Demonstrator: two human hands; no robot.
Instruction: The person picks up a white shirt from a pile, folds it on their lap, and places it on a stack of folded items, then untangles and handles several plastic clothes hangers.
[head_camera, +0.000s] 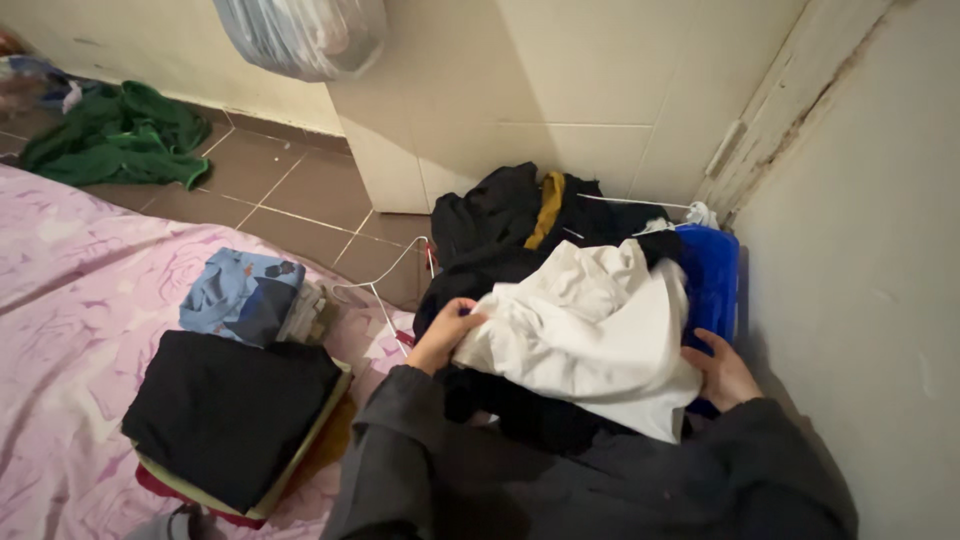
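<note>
Beside a bed in a tiled corner, a person's left hand (443, 332) closes on the near edge of a white garment (590, 335), fingers curled into the cloth, while the right hand (722, 372) lies spread and open under its far side, against a blue plastic tub (712, 275). One white piece is in hand; it lies crumpled atop a heap of dark clothes (510, 225) piled on the tub. It looks light, soft and limp, likely to sag and slide, so a hem or shoulder seam seems the surest hold. One white wire hanger (380, 285) lies beside the heap. Two folded stacks sit on the pink bedspread (70, 290): a black-topped stack (228, 412) and a blue one (243, 295). One green garment (115, 135) lies on the floor.
</note>
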